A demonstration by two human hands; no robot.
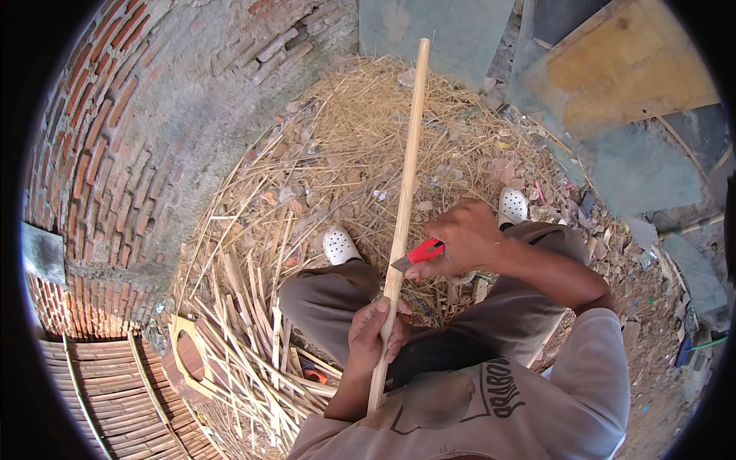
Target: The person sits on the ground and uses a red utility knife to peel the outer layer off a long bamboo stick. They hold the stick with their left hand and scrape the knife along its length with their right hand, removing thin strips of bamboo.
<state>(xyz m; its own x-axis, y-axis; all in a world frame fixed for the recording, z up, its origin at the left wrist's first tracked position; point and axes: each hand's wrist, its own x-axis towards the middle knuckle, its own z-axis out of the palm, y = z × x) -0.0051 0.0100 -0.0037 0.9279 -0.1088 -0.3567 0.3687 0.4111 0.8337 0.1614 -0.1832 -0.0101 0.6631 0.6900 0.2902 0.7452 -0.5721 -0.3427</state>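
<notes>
Fingers of left hand (377,331) wrapped tight round bamboo stick (404,203) low on its length, long axis running up and away over the knees; right hand (458,239), closed on red-handled knife (418,254), meets stick just above.

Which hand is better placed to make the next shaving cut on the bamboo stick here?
Right, probably. The right hand holds the red-handled knife with its blade against the bamboo stick. The left hand is wrapped around the stick lower down, steadying it over the lap, so it suits bracing rather than cutting.
</notes>
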